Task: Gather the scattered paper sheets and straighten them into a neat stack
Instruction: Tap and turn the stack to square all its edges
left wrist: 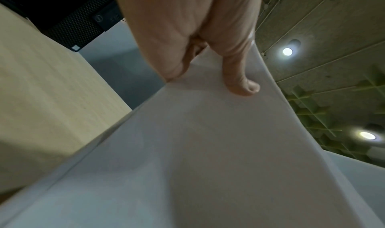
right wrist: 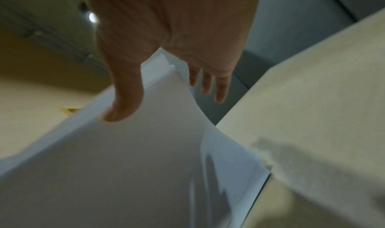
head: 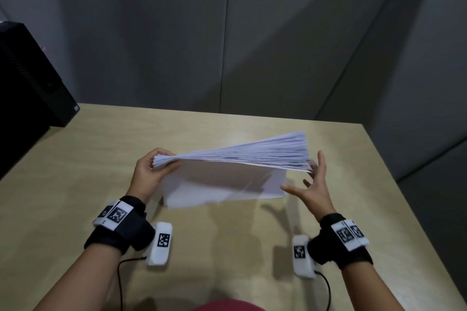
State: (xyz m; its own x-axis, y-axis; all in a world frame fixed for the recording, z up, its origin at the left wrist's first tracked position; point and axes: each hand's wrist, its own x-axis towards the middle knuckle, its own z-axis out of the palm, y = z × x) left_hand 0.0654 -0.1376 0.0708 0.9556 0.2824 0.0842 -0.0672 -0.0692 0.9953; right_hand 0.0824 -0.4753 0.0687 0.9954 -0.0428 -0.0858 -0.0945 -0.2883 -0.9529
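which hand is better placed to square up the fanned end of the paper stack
Right. The right hand is open with fingers spread beside the fanned end of the paper stack, free to press the sheets together. The left hand is taken up, its grip pinching the stack's other end above the table.

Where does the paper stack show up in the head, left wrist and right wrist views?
Head: paper stack at centre, above the table, left hand gripping one end, the other end fanned by the right hand.
Left wrist: fills the lower middle, under the thumb.
Right wrist: lower left and centre.
Shared landmark: the table.
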